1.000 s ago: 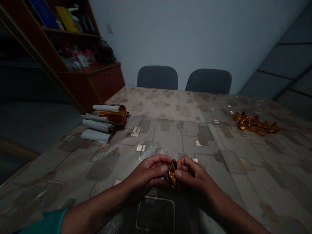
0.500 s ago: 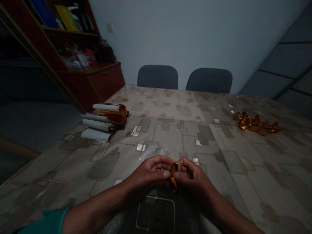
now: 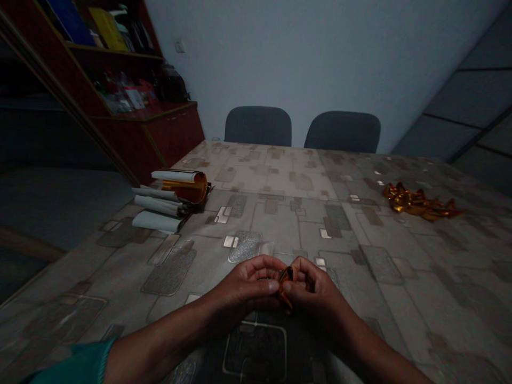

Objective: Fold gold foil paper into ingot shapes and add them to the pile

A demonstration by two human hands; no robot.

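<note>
Between my two hands, just above the near part of the table, is a small folded piece of shiny gold foil paper [image 3: 286, 275]. My left hand [image 3: 256, 282] pinches its left side with thumb and fingers. From the other side, my right hand [image 3: 310, 282] grips it too, its thumb pressed against the foil. The fingers cover much of the piece, so its full shape is hidden. Several folded gold foil pieces [image 3: 420, 202] lie in a cluster at the right of the table. At the left rests a stack of bent paper sheets [image 3: 172, 200], pale outside and gold inside.
A patterned cloth covers the table [image 3: 280, 224]. Beyond its far edge stand two dark chairs [image 3: 258, 125], one of them further right, against a pale wall. A red-brown cabinet [image 3: 176, 130] with shelves of goods is at the back left.
My right thumb has shifted slightly left over the foil, and the piece has tilted a little between my fingers. Both hands keep their hold in nearly the same place.
</note>
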